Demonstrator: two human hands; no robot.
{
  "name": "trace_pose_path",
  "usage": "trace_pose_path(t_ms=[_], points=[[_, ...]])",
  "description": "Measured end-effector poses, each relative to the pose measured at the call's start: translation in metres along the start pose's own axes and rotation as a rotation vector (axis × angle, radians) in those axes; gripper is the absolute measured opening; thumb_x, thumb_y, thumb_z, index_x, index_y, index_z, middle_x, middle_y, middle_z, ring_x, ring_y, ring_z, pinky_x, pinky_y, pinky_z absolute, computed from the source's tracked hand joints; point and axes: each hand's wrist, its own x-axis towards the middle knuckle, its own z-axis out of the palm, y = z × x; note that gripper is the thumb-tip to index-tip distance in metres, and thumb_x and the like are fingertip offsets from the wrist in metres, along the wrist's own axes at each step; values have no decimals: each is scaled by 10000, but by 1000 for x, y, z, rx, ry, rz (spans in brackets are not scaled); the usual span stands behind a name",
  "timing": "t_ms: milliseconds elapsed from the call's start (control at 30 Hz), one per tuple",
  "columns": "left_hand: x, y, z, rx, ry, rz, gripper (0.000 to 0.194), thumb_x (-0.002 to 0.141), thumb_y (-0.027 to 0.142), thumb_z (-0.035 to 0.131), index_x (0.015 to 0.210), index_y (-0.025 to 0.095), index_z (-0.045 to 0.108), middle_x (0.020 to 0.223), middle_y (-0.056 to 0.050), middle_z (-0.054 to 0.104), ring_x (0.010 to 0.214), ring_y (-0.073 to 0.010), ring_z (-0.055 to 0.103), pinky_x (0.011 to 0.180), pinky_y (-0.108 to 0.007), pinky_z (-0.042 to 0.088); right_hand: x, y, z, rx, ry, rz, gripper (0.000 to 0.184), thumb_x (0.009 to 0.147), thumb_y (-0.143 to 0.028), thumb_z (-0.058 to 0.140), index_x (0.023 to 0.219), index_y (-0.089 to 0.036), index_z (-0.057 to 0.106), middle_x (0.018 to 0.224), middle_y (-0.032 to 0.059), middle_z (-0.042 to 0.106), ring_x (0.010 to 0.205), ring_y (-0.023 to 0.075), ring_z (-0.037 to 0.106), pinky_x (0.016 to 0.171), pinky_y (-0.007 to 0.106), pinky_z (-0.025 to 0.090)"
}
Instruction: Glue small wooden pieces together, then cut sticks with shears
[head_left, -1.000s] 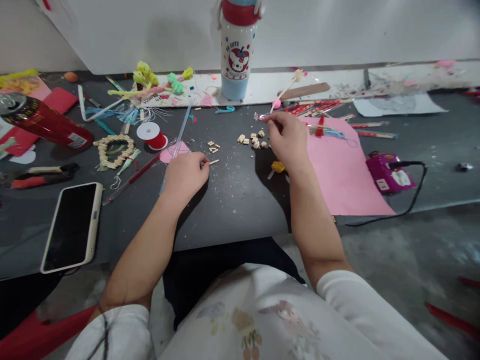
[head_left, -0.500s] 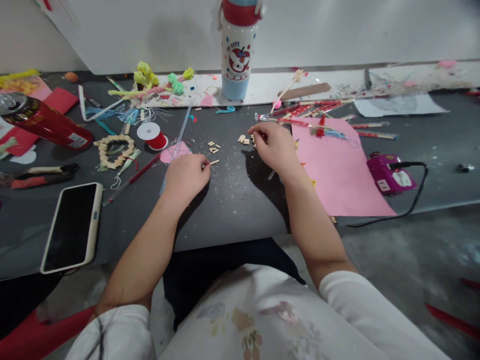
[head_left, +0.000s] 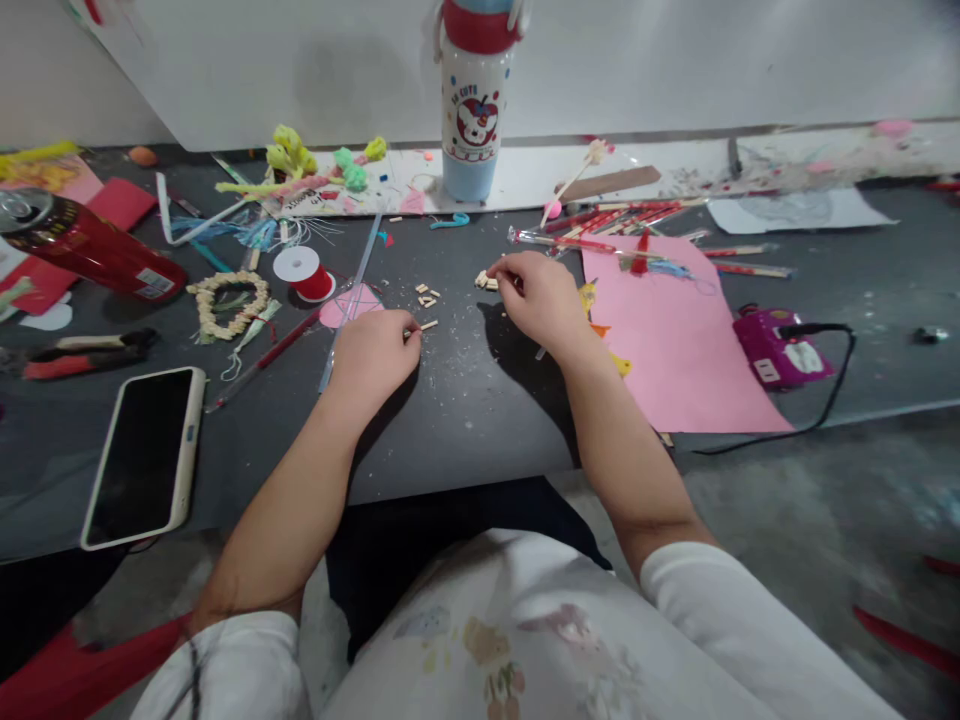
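In my left hand, thumb and forefinger pinch a short thin wooden stick, its pale end poking out to the right. My right hand is at a small pile of short wooden stick pieces, fingertips together at its right side; whether they grip a piece is hidden. Between the hands, a little farther back, lies a second small group of cut stick pieces. Pale crumbs are scattered over the grey table around them.
A white and blue bottle stands at the back. Left are a red thread spool, a beaded ring, a phone, pliers and a red can. Right are pink paper and a purple device with a cable.
My right hand has shifted slightly left, over the right part of the stick pile, and covers more of it. My left hand stays in place with the stick.
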Motion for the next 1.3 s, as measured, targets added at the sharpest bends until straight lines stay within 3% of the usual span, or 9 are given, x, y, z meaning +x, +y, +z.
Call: trace_pose_path(t_ms=[167,533,900,1067,1300], points=[[-1,2,-9,25,-42,-53,317,876,316,494,1015,219,762,923,-89,759,936,-297,686,772,-387,498,-1,-5,0,-12,-34,-3,274,896,-158,463,976,-204,720,1028,100,745,1002,283,662,846,399,489],[4,-25,-27,52,153,-352,360,896,321,465,1103,200,735,1028,-160,724,1052,-369,658,901,-508,475,-1,-3,-1,-14,1,11,298,893,-172,442,973,-212,726,1006,112,746,991,287,660,851,421,487],[3,-34,-37,135,206,-405,397,903,337,413,1087,178,728,1036,-178,727,1016,-367,661,859,-484,483,4,12,-13,-13,153,93,258,894,-207,463,954,-222,713,988,102,740,991,267,662,885,421,498],[3,-29,-33,99,167,-400,405,925,429,395,952,181,715,944,-179,704,1006,-364,645,865,-462,455,6,20,-20,54,231,153,237,894,-219,473,928,-219,707,931,87,739,892,245,673,853,406,511],[4,-27,-27,71,189,-347,169,832,226,479,855,216,646,905,-123,687,972,-327,650,832,-421,444,10,32,-22,150,269,169,229,912,-285,491,917,-217,709,854,64,725,804,216,665,794,385,523]])
